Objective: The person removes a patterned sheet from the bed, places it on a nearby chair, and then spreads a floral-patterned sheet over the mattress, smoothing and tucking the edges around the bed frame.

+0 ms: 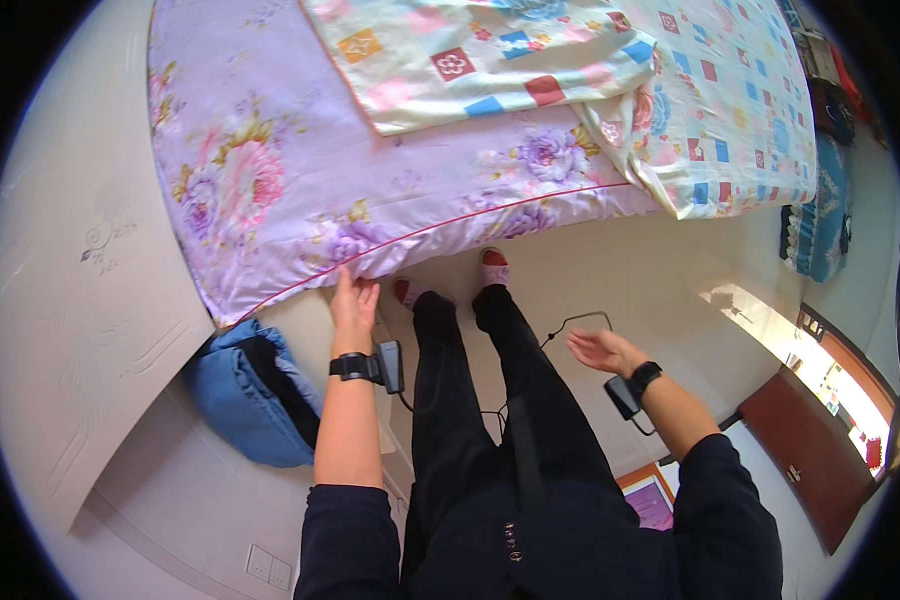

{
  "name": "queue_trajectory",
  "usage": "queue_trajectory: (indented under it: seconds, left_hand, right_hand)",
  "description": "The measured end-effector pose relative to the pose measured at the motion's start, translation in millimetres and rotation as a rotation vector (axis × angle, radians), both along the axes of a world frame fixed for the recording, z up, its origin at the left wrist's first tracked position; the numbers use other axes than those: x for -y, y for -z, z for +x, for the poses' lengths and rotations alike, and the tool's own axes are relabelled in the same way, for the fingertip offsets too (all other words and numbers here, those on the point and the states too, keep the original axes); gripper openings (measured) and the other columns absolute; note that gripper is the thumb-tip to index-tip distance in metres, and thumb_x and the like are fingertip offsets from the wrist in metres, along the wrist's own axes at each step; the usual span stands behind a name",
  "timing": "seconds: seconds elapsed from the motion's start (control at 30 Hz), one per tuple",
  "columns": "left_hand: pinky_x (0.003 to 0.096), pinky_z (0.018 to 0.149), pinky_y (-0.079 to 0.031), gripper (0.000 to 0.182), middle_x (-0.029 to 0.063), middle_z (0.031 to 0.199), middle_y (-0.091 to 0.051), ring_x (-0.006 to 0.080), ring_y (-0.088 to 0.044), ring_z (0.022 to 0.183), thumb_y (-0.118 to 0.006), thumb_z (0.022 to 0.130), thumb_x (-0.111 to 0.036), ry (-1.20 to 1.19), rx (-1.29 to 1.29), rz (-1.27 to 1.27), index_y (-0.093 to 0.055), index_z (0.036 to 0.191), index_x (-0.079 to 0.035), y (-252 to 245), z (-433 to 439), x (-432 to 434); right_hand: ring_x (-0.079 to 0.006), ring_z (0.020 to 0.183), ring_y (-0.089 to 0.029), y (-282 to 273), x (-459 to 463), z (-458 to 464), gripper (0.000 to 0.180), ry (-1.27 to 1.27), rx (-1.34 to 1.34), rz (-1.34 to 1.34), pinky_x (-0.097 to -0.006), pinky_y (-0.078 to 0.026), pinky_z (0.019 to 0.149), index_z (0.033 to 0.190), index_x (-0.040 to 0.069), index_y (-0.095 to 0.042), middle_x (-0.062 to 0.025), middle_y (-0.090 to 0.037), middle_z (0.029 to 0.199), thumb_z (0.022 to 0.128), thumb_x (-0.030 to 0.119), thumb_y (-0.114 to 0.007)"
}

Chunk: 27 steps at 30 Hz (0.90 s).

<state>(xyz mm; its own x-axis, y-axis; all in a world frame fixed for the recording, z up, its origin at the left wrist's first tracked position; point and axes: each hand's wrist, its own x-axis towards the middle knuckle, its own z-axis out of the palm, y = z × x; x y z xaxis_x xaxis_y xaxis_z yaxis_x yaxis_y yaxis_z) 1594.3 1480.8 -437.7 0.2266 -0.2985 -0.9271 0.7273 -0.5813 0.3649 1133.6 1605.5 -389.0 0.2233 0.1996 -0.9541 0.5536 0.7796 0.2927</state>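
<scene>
My left hand [355, 304] is at the near edge of the bed, its fingertips at the red piping of a lilac floral bedsheet [412, 169]. The fingers are loosely spread and do not visibly grip the cloth. Out to the right, my right hand [600, 350] hangs in the air over the floor, fingers slightly bent and holding nothing. A patterned quilt [487, 71] with coloured squares lies across the bed. One corner of it is turned back, and its right part [727, 127] reaches the bed's near edge.
Folded jeans [232, 401] and dark clothing sit on a low pale surface beside my left forearm. A cream headboard [75, 225] rises on the left. Wrist-worn devices [391, 367] trail cables. A brown door [806, 457] and a teal covered item [825, 210] are on the right.
</scene>
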Motion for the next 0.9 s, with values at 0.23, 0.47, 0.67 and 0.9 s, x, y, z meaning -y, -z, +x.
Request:
queue_trajectory:
  seconds: [0.23, 0.47, 0.67, 0.9]
  left_hand:
    - [0.0469, 0.097, -0.038, 0.047, 0.0159, 0.121, -0.048, 0.0308, -0.047, 0.112, -0.038, 0.093, -0.039, -0.655, -0.171, 0.001, -0.039, 0.124, -0.004, 60, -28, -4]
    - [0.0212, 0.048, -0.044, 0.019, -0.0013, 0.071, -0.058, 0.0098, -0.052, 0.054, -0.045, 0.09, -0.023, -0.376, -0.402, -0.351, -0.057, 0.086, -0.009, 61, -34, -22]
    - [0.0169, 0.037, -0.035, 0.02, -0.0022, 0.059, -0.05, 0.0073, -0.037, 0.036, -0.044, 0.091, -0.019, -0.515, -0.591, -0.483, -0.052, 0.075, -0.009, 41, -28, -17]
    - [0.0182, 0.041, -0.037, 0.015, -0.0002, 0.065, -0.05, 0.009, -0.046, 0.051, -0.042, 0.089, -0.004, -0.324, -0.091, -0.081, -0.051, 0.078, -0.009, 46, -26, -26]
  right_hand:
    - [-0.0231, 0.114, -0.047, 84, 131, 16, 0.024, 0.643, -0.325, -0.456, -0.0411, -0.037, 0.097, 0.109, 0.006, -0.051, -0.0082, -0.054, 0.115, 0.092, 0.016, -0.037]
    - [-0.0123, 0.062, -0.053, 131, 142, -5, 0.016, 0.947, -0.07, -0.651, -0.0237, -0.046, 0.06, 0.082, 0.012, -0.057, 0.0001, -0.057, 0.072, 0.088, 0.019, -0.044]
    - [-0.0131, 0.066, -0.055, 132, 150, -2, 0.015, 0.836, 0.043, -0.685, -0.026, -0.048, 0.062, 0.09, 0.013, -0.058, 0.0013, -0.06, 0.078, 0.086, 0.027, -0.054]
    - [-0.0177, 0.095, -0.058, 140, 159, 12, 0.026, 0.788, -0.44, -0.582, -0.0349, -0.049, 0.087, 0.111, 0.011, -0.055, -0.0032, -0.061, 0.105, 0.088, 0.024, -0.056]
